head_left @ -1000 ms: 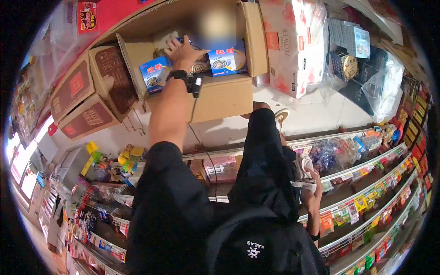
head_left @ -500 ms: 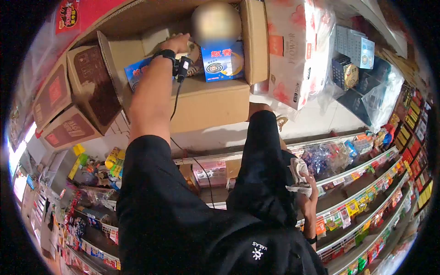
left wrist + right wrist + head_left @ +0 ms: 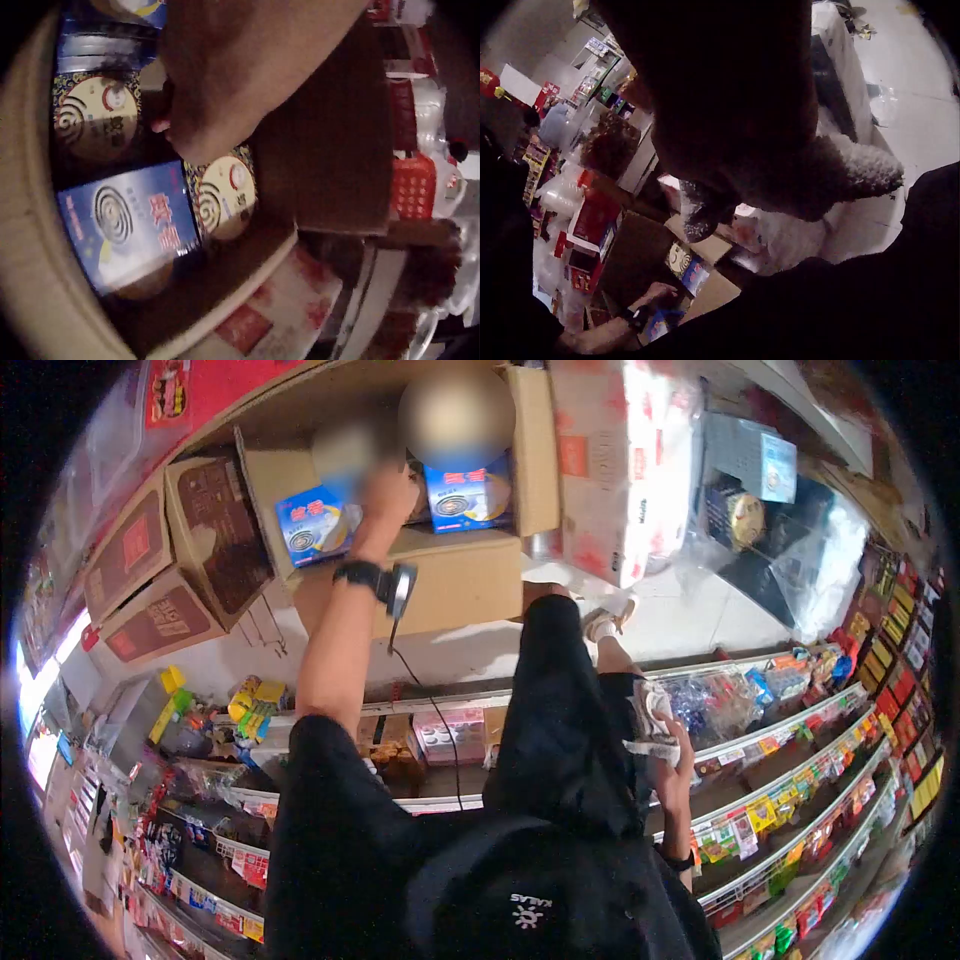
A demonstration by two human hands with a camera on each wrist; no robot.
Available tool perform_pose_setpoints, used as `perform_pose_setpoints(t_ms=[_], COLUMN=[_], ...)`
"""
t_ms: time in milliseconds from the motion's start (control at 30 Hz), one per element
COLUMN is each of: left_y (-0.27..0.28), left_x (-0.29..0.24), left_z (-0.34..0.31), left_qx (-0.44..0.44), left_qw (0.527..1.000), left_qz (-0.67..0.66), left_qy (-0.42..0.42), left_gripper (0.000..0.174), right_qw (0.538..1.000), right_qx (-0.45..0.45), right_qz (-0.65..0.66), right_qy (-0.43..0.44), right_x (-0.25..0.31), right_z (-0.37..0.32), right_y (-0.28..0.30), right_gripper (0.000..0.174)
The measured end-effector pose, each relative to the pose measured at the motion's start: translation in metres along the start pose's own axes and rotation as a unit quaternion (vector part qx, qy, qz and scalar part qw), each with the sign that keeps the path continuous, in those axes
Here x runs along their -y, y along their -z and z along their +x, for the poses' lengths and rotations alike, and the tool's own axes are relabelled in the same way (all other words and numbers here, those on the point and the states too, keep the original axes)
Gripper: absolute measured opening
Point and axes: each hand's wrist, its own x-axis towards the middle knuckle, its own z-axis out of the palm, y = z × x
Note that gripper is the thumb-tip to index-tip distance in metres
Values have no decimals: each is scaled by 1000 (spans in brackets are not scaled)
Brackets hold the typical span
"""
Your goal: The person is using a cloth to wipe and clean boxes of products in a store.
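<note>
My left hand (image 3: 390,498) is inside an open cardboard box (image 3: 425,585), over the gap between two blue mosquito coil boxes, the left one (image 3: 312,525) and the right one (image 3: 465,495). In the left wrist view, the back of this hand (image 3: 240,82) hides most of its fingers, and I cannot tell whether they grip anything. Packs with round yellow coil labels (image 3: 97,116) lie beside and below a blue mosquito coil box (image 3: 127,225). Down by my dark-clothed leg, my right hand (image 3: 678,755) holds a crumpled whitish cloth (image 3: 652,720); its fuzzy end (image 3: 870,169) sticks out in the right wrist view.
Brown printed cartons (image 3: 160,590) stand left of the box. A pink-flowered white package (image 3: 610,470) is to its right, with plastic-wrapped goods (image 3: 820,560) beyond. Shelves with small packets (image 3: 760,810) run behind and beside me. A thin cable (image 3: 440,710) trails from my left wrist.
My left hand has drawn back toward me from deeper in the box, and its forearm uncovers the left blue mosquito coil box. The right hand keeps holding the cloth.
</note>
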Motion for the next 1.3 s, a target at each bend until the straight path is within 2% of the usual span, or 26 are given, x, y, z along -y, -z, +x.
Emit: perform_pose_setpoints(t_ms=[67, 133, 200, 267, 300, 333, 367, 400, 467, 500, 567, 633, 667, 700, 733, 800, 967, 1000, 1033, 1067, 1100, 1133, 1167, 1233, 1267, 1300], left_y=[18, 34, 41, 0, -5, -22, -45, -71, -135, -174, -246, -232, -240, -246, -242, -269, -250, -247, -229, -198, -169, -147, -124, -73, -45, -29], left_x=[-40, -112, -195, -265, -311, -354, -394, -429, -491, -508, -548, -583, -585, -589, -598, -586, -546, -533, -532, -533, -529, -518, -506, -477, -468, -450], left_z=[-42, -83, -114, -133, -136, -133, -121, -108, -75, -53, -30, -32, -29, -28, -36, -35, -61, -66, -79, -97, -114, -125, -140, -165, -178, -186], left_qx=[-41, -6, 113, 39, 26, 34, 69, 77, 139, 136, 94, 119, 152, 153, 105, 49, 41, 74, 74, 82, 89, 124, 124, 268, 305, 331], left_qw=[998, 999, 991, 958, 937, 922, 921, 909, 893, 895, 895, 852, 834, 838, 850, 910, 930, 873, 874, 841, 805, 779, 779, 654, 609, 583], left_qz=[37, -29, -38, -154, -227, -292, -310, -360, -427, -424, -409, -458, -507, -507, -481, -381, -328, -457, -456, -513, -568, -592, -593, -689, -713, -724], left_qy=[-41, -18, -60, -239, -265, -254, -228, -197, -15, -19, 154, 225, 155, 130, 186, 159, 160, 155, 153, 148, 143, 165, 163, 163, 165, 163], left_gripper=[16, 16, 18, 21, 23, 24, 28, 39, 61, 61, 80, 88, 83, 70, 57, 57, 51, 47, 47, 39, 32, 34, 34, 40, 46, 44], right_qw=[1000, 999, 998, 996, 995, 992, 988, 987, 986, 986, 988, 988, 987, 985, 981, 973, 966, 964, 962, 961, 945, 923, 923, 939, 937, 951], right_qx=[-5, -27, -48, -73, -85, -95, -105, -103, -113, -126, -132, -139, -144, -146, -161, -181, -178, -187, -196, -199, -191, -182, -183, -182, -190, -223], right_qz=[8, -28, 11, 40, 49, 78, 108, 118, 122, 111, 75, 67, 77, 88, 106, 119, 167, 173, 179, 181, 256, 330, 330, 290, 292, 208], right_qy=[4, 8, 28, -14, 3, -10, -20, -22, -16, -7, -7, 4, -10, -23, -37, -79, -87, -78, -66, -64, -72, -81, -79, -39, -34, 52], right_x=[5, -14, -39, -48, -67, -90, -109, -118, -151, -161, -173, -194, -201, -209, -227, -266, -269, -277, -277, -265, -248, -230, -211, -169, -145, -119], right_z=[3, -2, 3, 10, 14, 15, 20, 25, 32, 35, 38, 37, 38, 34, 30, 25, 41, 42, 47, 52, 57, 60, 60, 65, 67, 67], right_y=[17, 37, 56, 76, 89, 100, 114, 128, 152, 165, 196, 226, 240, 254, 265, 279, 305, 299, 293, 288, 280, 269, 260, 236, 220, 202], right_gripper=[51, 48, 48, 49, 49, 49, 49, 49, 48, 45, 41, 37, 38, 39, 41, 48, 56, 55, 54, 54, 52, 50, 50, 49, 49, 45])
